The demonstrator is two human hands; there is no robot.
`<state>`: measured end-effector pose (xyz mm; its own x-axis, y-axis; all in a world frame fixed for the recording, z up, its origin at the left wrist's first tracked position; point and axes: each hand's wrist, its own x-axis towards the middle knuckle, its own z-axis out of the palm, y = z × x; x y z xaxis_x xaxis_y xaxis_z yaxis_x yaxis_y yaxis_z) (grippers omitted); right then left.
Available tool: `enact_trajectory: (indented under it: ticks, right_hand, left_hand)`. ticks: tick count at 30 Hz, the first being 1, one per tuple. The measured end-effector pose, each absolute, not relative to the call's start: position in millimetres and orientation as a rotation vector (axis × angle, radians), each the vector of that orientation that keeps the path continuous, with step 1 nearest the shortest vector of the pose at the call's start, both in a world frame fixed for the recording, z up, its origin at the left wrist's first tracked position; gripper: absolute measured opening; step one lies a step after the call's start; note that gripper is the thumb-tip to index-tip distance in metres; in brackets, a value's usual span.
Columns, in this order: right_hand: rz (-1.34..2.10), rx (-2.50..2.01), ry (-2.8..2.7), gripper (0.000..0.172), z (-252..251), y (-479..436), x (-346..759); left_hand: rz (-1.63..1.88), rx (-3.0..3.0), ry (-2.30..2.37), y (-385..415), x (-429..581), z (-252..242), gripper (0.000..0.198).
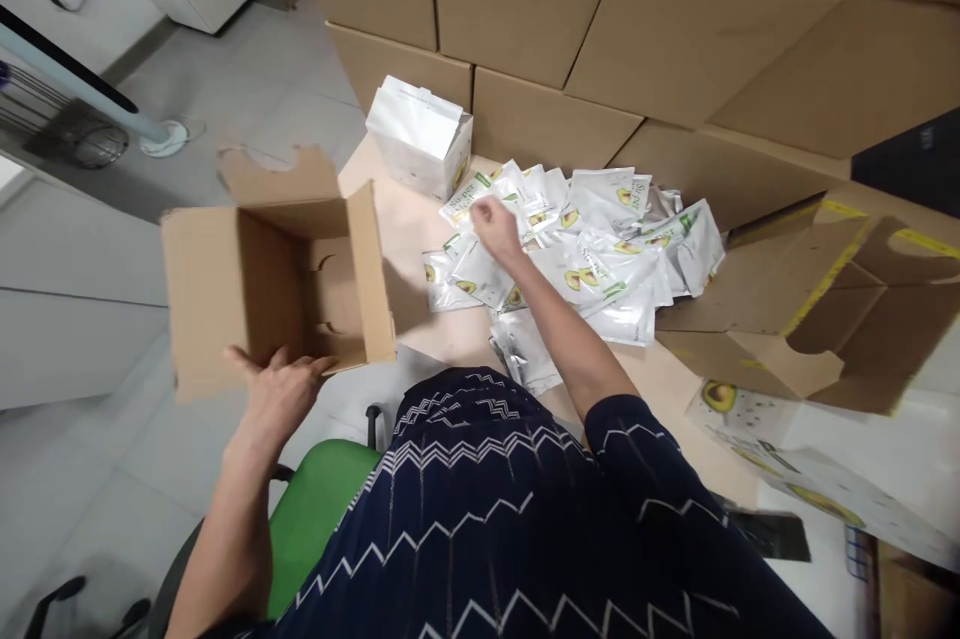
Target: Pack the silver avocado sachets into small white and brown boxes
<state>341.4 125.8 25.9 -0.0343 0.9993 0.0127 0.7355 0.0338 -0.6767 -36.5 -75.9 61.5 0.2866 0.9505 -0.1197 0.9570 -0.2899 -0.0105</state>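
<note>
My left hand [283, 394] grips the near edge of an open cardboard box [369, 274], fingers over the rim and inside. The box is tilted, its opening turned up toward me and its inside bare. My right hand [495, 227] is over the left part of a pile of white sachets [592, 269] printed with avocados and green lettering. Its fingers are curled closed, and whatever they may hold is hidden. Just behind that hand stands a white carton [420, 139] with its top flap partly raised.
Stacked brown cartons [525, 9] wall off the back of the table [457, 329]. On the right lies an opened cardboard box [757, 289] with yellow tape, near white printed cardboard [810, 479]. A green chair [319, 489] stands by my left side.
</note>
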Motion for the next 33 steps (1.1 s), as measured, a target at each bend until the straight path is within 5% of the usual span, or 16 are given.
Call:
enact_trajectory:
  ticks: [3,6,11,23,33]
  right_hand:
    - [0.704,-1.602,-2.373,0.048,-8.0,103.8,294.9]
    - [0.622,-1.39,-2.823,0.065,-42.1,82.1,253.6]
    - [0.477,-1.512,-2.959,0.073,-81.9,75.3,265.9]
    - [0.373,-1.744,-2.697,0.04,-79.2,52.8,388.5]
    - [0.349,-2.339,-2.431,0.09,-74.8,23.0,441.2]
  left_hand:
    - [-0.211,2.276,1.977,-88.7,-40.7,65.1,0.028]
    - [-0.284,2.141,1.967,-93.9,-23.5,69.4,0.027]
    - [-0.538,2.097,1.77,-92.5,26.0,80.5,0.032]
    - [-0.477,2.378,1.428,-64.9,113.8,57.2,0.026]
    - [-0.305,2.487,1.375,-63.1,141.0,28.5,0.022]
